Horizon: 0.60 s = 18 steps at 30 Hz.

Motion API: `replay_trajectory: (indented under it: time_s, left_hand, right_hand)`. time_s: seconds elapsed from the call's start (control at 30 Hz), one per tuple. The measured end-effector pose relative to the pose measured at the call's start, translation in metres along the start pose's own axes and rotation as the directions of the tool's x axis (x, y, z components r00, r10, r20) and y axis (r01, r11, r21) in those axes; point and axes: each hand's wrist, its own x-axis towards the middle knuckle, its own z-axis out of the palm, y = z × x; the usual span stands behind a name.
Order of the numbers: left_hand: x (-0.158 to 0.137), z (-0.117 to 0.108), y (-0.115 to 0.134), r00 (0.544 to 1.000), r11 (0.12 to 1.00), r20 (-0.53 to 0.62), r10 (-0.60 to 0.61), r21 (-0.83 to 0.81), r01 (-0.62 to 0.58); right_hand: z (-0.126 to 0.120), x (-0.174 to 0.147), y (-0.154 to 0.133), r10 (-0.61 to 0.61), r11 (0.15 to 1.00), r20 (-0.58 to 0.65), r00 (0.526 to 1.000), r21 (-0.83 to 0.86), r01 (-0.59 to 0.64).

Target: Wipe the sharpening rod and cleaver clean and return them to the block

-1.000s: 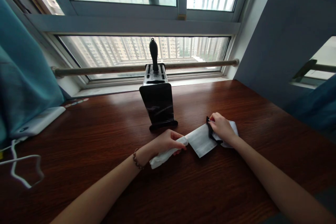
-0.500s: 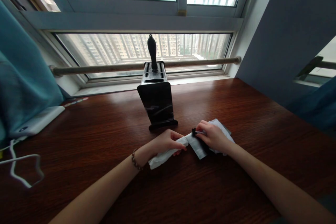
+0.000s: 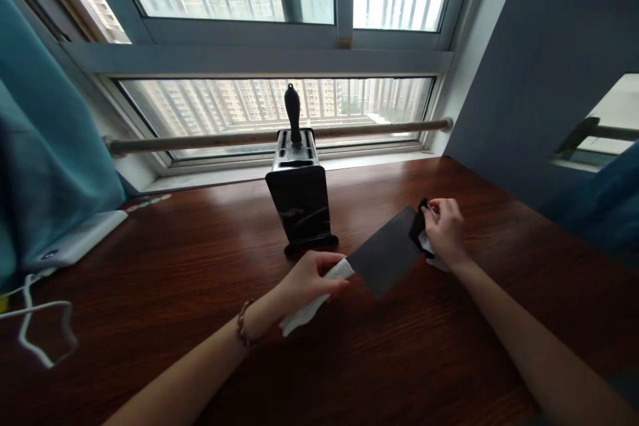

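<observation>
My left hand [image 3: 314,283] is closed round the white-wrapped handle [image 3: 341,270] of a cleaver. Its wide grey blade [image 3: 387,253] points right, just above the table. At the far end of the blade, my right hand [image 3: 446,229] pinches a crumpled black and white cloth [image 3: 419,229], which lies against the blade's tip edge. The loose end of the white wrap hangs below my left palm. Behind the cleaver stands a black knife block [image 3: 301,206], with one black-handled tool [image 3: 292,110] upright in its slotted metal top.
The brown wooden table [image 3: 200,293] runs up to a barred window. A pale rail [image 3: 210,141] crosses in front of the glass. At the left lie a white device [image 3: 82,239] and a white cable [image 3: 30,339], beside a blue curtain [image 3: 50,113].
My right hand has moved right and away from me with the cloth, along the blade to its far end. Much more grey blade shows. My left hand keeps hold of the handle.
</observation>
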Motion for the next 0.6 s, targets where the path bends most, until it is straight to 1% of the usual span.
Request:
replay_trajectory:
  time_s: [0.03,0.07,0.1,0.13,0.17,0.2,0.23,0.27,0.3,0.33,0.37,0.4,0.43,0.47,0.53,0.57,0.6]
  left_hand:
    - [-0.005,0.001,0.004,0.992,0.986,-0.082,0.097,0.146,-0.084]
    - [-0.010,0.003,0.007,0.966,0.939,-0.145,0.212,0.306,-0.160]
    - [-0.014,0.005,0.008,0.928,0.861,-0.177,0.329,0.460,-0.218]
    - [-0.018,0.008,0.008,0.882,0.759,-0.177,0.437,0.599,-0.256]
    - [-0.021,0.011,0.007,0.839,0.643,-0.152,0.523,0.716,-0.271]
    - [-0.023,0.013,0.005,0.805,0.526,-0.111,0.583,0.807,-0.270]
    - [-0.024,0.014,0.004,0.781,0.415,-0.066,0.621,0.873,-0.257]
    - [-0.024,0.016,0.002,0.769,0.323,-0.026,0.639,0.916,-0.237]
    - [-0.024,0.016,0.000,0.766,0.254,0.003,0.643,0.942,-0.217]
    - [-0.022,0.016,-0.002,0.765,0.207,0.021,0.644,0.958,-0.200]
    - [-0.021,0.016,-0.003,0.764,0.181,0.026,0.645,0.966,-0.186]
    - [-0.019,0.015,-0.005,0.762,0.178,0.018,0.647,0.968,-0.175]
    - [-0.017,0.014,-0.008,0.763,0.197,-0.006,0.647,0.967,-0.160]
    - [-0.015,0.013,-0.011,0.765,0.230,-0.039,0.642,0.963,-0.144]
    - [-0.010,0.013,-0.018,0.772,0.307,-0.113,0.626,0.945,-0.111]
    - [-0.008,0.012,-0.021,0.777,0.339,-0.141,0.614,0.936,-0.098]
    - [-0.006,0.013,-0.024,0.781,0.368,-0.166,0.602,0.926,-0.087]
  right_hand:
    - [-0.001,0.003,-0.001,0.091,0.989,-0.076,0.993,0.124,-0.082]
    - [-0.002,0.006,-0.002,0.227,0.939,-0.110,0.968,0.288,-0.187]
    - [-0.002,0.009,-0.004,0.376,0.827,-0.078,0.923,0.479,-0.296]
    - [-0.002,0.010,-0.006,0.499,0.646,0.027,0.866,0.655,-0.392]
    - [-0.003,0.011,-0.009,0.567,0.425,0.177,0.805,0.774,-0.470]
    - [-0.003,0.011,-0.011,0.579,0.221,0.324,0.748,0.821,-0.526]
    - [-0.004,0.010,-0.015,0.564,0.072,0.439,0.700,0.818,-0.571]
    - [-0.005,0.009,-0.018,0.532,-0.008,0.524,0.665,0.789,-0.614]
    - [-0.007,0.007,-0.021,0.488,-0.032,0.582,0.650,0.757,-0.653]
    - [-0.009,0.004,-0.023,0.440,-0.017,0.618,0.652,0.731,-0.682]
    - [-0.010,0.001,-0.025,0.381,0.021,0.642,0.665,0.713,-0.701]
    - [-0.011,-0.001,-0.025,0.317,0.061,0.662,0.679,0.700,-0.711]
    - [-0.012,-0.004,-0.025,0.260,0.090,0.684,0.682,0.686,-0.722]
    - [-0.011,-0.006,-0.025,0.228,0.110,0.697,0.680,0.676,-0.729]
    - [-0.009,-0.009,-0.021,0.237,0.134,0.694,0.679,0.669,-0.731]
    - [-0.006,-0.010,-0.019,0.260,0.175,0.665,0.700,0.681,-0.711]
    - [-0.004,-0.011,-0.017,0.283,0.247,0.613,0.738,0.697,-0.674]
